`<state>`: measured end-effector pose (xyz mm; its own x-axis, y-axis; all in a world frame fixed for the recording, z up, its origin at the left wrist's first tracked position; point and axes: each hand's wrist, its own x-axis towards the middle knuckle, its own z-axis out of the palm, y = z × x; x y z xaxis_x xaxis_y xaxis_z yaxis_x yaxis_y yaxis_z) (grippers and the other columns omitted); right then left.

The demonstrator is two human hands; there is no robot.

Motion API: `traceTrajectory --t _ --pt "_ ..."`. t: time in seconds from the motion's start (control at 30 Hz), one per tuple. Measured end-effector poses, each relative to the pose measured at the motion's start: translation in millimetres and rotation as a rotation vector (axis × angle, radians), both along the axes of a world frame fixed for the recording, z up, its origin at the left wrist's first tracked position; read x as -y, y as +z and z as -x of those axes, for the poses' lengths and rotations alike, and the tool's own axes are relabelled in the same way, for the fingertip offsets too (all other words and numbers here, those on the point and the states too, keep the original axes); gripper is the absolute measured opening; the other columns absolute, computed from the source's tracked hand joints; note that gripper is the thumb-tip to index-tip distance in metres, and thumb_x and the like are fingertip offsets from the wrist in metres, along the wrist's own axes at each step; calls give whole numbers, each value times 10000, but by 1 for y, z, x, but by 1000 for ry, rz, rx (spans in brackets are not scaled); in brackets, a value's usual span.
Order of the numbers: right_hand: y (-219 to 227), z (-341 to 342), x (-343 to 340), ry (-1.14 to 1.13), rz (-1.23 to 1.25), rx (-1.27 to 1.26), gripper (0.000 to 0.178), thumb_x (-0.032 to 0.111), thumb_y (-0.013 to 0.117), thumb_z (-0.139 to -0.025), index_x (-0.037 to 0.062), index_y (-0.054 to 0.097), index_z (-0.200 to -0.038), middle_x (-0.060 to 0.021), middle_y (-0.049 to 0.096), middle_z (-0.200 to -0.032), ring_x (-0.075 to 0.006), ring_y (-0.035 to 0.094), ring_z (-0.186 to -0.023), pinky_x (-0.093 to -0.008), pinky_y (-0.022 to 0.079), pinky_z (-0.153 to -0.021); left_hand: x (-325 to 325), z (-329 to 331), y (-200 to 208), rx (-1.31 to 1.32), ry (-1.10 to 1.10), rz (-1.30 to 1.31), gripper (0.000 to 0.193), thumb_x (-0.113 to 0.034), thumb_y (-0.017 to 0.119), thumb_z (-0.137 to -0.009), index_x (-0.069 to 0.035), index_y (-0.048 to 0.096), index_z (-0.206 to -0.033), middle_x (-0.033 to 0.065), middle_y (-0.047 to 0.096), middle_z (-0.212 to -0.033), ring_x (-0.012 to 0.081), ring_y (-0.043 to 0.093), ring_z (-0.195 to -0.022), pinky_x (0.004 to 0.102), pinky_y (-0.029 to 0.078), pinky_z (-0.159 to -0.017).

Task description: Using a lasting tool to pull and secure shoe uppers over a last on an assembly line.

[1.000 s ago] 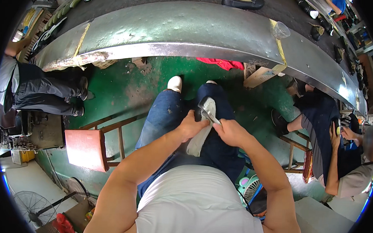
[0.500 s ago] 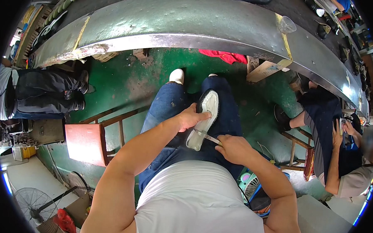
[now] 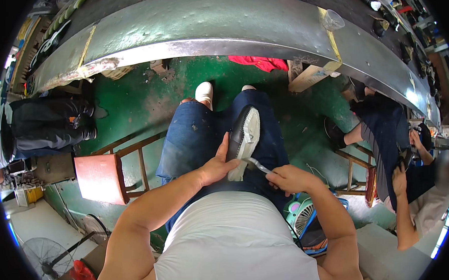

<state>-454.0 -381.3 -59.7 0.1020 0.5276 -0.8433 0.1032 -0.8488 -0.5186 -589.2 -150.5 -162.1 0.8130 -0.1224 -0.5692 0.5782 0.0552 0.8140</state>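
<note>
A black shoe with a white sole (image 3: pixel 244 138) lies sole-up along my right thigh, toe pointing away from me. My left hand (image 3: pixel 218 165) steadies it at the heel end, fingers up against its left side. My right hand (image 3: pixel 288 178) is closed around the handle of a thin metal tool (image 3: pixel 256 164), whose tip touches the sole's rear edge. I am seated in blue jeans and a white shirt.
A long grey metal bench (image 3: pixel 214 29) curves across the top. A red-seated wooden stool (image 3: pixel 100 177) stands at my left, a small fan (image 3: pixel 299 213) at my right. A seated person (image 3: pixel 404 163) works on the right; another person's dark legs (image 3: pixel 50 125) show at left. The floor is green.
The shoe has come down from in front of my hands onto my thigh, sole up. My right hand has drawn back toward my body with the tool, now at the heel.
</note>
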Motion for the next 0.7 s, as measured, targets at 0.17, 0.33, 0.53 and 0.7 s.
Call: traceTrajectory --t 0.17,0.33,0.53,0.7 --pt "-7 17 -3 -250 -444 424 411 343 476 -1038 -40 600 -1123 -246 675 -896 -424 668 -795 -465 533 -738 17 -2 -16 65 106 -174 1031 -234 626 -939 -152 -176 -1583 236 86 -1642 332 117 -1531 372 161 -1222" --pt "-38 20 -26 120 -247 641 370 333 487 -1029 -23 569 -972 -256 672 -897 -443 659 -852 -525 507 -747 6 -10 -12 -5 40 -281 1075 -195 664 -933 -135 -194 -1577 267 222 -1606 302 314 -1464 312 286 -1158" --pt "-42 30 -20 62 -284 606 416 373 466 -1034 -10 587 -927 -259 674 -871 -453 654 -849 -547 492 -748 0 -7 6 77 -54 -383 1037 -174 651 -954 -125 -174 -1582 273 310 -1565 290 437 -1377 326 357 -1120" --pt "-67 25 16 -349 -396 292 420 360 424 -1057 -3 611 -958 -167 695 -821 -320 689 -768 -415 533 -731 -37 0 43 -4 296 189 757 -151 654 -966 -39 227 -1580 188 470 -1485 256 460 -1365 367 351 -1139"
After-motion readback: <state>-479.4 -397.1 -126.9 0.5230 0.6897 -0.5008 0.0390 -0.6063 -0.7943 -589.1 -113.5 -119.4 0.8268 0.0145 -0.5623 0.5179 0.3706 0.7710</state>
